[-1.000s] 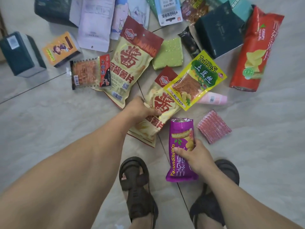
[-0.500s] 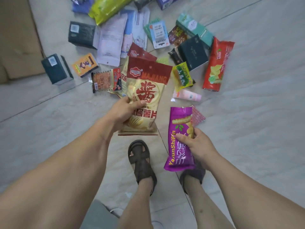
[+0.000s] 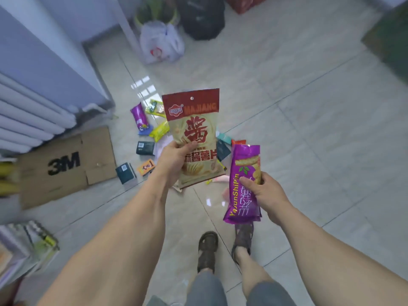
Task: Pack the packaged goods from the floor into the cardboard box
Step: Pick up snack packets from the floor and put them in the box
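Purple snack bag (image 3: 242, 184) is gripped by the right hand (image 3: 263, 192), the beige chip bag (image 3: 195, 138) by the left hand (image 3: 174, 162); both should be carried left to the 3M cardboard box (image 3: 64, 166) and laid flat.

Floor (image 3: 309, 120): large pale grey glossy tiles with thin dark grout lines that ran diagonally across the view. Bright window reflection (image 3: 143, 87) showed on the tiles near the upper middle; a smaller glare spot (image 3: 208, 202) lay lower down. Left side: pale lavender-white ribbed panel (image 3: 33, 111), exact nature not determinable. Beside it a white upright frame or post (image 3: 123, 29) stood on the floor. Far end: white plastic bag (image 3: 161, 43) on the floor, next to a black bag (image 3: 202, 18); a red item (image 3: 245, 3) beyond, blurred. Dark green object (image 3: 388, 40) at the right edge, blurred. Lower left: stack of boxes or books (image 3: 22, 244), blurred.
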